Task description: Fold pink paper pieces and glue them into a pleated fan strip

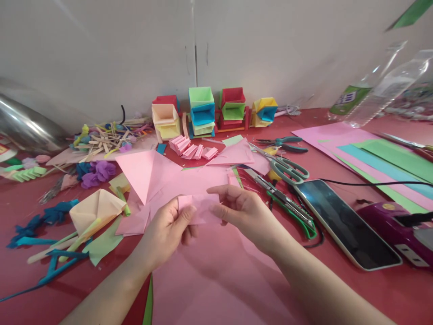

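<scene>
A small rectangle of pink paper (203, 210) is held up between both hands, with a crease line showing near its left part. My left hand (171, 225) pinches its left end, thumb on the near face. At the right end, my right hand (237, 207) grips it between thumb and fingers. Beneath the hands lies a large pink sheet (216, 280) on the red table (368, 289). Beyond them rests a cluster of small pleated pink paper strips (192, 149). A folded pink triangle (138, 171) is to the left of the hands.
Scissors (289, 169), a utility knife (280, 198), pliers (284, 143) and a phone (348, 221) lie on the right. Coloured paper boxes (201, 113) stand along the wall. Plastic bottles (389, 90) are at the back right. Wooden sticks (108, 140) and paper scraps (104, 241) crowd the left.
</scene>
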Motion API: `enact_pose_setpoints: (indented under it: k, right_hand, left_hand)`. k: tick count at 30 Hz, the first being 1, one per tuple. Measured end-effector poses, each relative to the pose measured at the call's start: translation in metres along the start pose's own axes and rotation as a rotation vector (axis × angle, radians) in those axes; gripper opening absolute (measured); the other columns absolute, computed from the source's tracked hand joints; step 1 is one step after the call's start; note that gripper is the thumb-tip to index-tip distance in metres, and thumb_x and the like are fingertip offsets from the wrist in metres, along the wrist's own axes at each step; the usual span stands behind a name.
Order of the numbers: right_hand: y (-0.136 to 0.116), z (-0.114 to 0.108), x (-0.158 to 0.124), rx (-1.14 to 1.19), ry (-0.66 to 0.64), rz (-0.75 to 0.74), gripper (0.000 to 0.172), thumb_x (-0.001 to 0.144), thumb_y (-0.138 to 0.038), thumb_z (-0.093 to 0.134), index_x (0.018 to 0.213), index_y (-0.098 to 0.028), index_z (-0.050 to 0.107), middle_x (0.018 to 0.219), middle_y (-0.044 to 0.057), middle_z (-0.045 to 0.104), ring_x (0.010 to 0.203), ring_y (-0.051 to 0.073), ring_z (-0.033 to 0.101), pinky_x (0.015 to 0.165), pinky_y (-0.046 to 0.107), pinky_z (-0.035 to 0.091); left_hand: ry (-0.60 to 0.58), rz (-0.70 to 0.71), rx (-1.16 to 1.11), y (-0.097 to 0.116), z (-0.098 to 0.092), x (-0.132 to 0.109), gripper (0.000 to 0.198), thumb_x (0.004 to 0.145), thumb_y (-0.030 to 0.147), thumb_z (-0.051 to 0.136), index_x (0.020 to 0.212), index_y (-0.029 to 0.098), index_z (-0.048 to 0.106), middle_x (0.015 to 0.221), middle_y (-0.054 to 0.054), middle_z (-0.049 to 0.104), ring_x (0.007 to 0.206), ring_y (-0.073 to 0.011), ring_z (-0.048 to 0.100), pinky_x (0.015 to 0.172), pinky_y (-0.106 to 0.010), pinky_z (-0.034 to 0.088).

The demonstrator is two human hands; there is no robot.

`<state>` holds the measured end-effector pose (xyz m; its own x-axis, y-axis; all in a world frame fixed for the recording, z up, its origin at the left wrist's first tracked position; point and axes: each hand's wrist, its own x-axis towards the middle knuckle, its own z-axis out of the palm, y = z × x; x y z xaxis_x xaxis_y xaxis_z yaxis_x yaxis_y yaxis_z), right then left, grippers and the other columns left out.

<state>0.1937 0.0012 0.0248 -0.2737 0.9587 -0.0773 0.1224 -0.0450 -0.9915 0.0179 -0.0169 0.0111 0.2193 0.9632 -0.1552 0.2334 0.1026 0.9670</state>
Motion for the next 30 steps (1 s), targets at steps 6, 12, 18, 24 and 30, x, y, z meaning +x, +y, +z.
enact_pose_setpoints:
  k: [6,12,18,24,30]
  right_hand:
    - [-0.0011,0.0035,-0.0059,-0.197,-0.048,-0.097,0.058,0.070,-0.020,0.066,0.123,-0.025,0.043,0.087,-0.001,0.049,0.066,0.009,0.050,0.059,0.024,0.044]
    - [-0.0007,0.0077,-0.0067,-0.349,-0.032,-0.169,0.051,0.072,-0.013,0.062,0.118,-0.021,0.044,0.071,-0.005,0.044,0.064,0.011,0.047,0.059,0.025,0.041]
    - [0.0037,0.0081,-0.0048,-0.240,-0.064,-0.172,0.060,0.074,-0.016,0.061,0.128,-0.021,0.036,0.076,-0.004,0.044,0.067,0.010,0.047,0.062,0.025,0.042]
    - [0.0005,0.0070,-0.0053,-0.173,-0.087,-0.155,0.059,0.075,-0.019,0.062,0.128,-0.020,0.037,0.073,-0.004,0.044,0.066,0.011,0.047,0.060,0.024,0.042]
    - [0.0033,0.0052,-0.0029,-0.046,-0.056,-0.086,0.029,0.080,-0.040,0.058,0.098,-0.016,0.055,0.072,-0.001,0.051,0.066,0.012,0.051,0.059,0.025,0.042]
  left_hand:
    - [0.058,0.020,-0.070,-0.0012,-0.0016,-0.0003,0.037,0.088,0.049,0.040,0.070,0.018,0.047,0.056,0.006,0.051,0.045,-0.0055,0.046,0.048,-0.019,0.038]
    - [0.081,0.010,-0.011,-0.0014,-0.0013,0.0011,0.037,0.086,0.050,0.043,0.069,0.018,0.045,0.055,0.007,0.048,0.045,-0.0052,0.043,0.047,-0.018,0.035]
    - [0.092,0.028,0.006,0.0001,-0.0008,0.0021,0.034,0.087,0.048,0.044,0.069,0.018,0.043,0.054,0.007,0.045,0.046,-0.0052,0.041,0.048,-0.018,0.035]
    - [0.110,0.055,0.023,-0.0006,0.0008,-0.0002,0.031,0.088,0.046,0.042,0.072,0.019,0.042,0.057,0.007,0.044,0.048,-0.0063,0.041,0.047,-0.018,0.035]
    - [0.105,0.208,0.139,-0.0049,0.0061,-0.0038,0.022,0.090,0.039,0.042,0.081,0.020,0.045,0.060,0.006,0.043,0.052,-0.0078,0.041,0.048,-0.018,0.035]
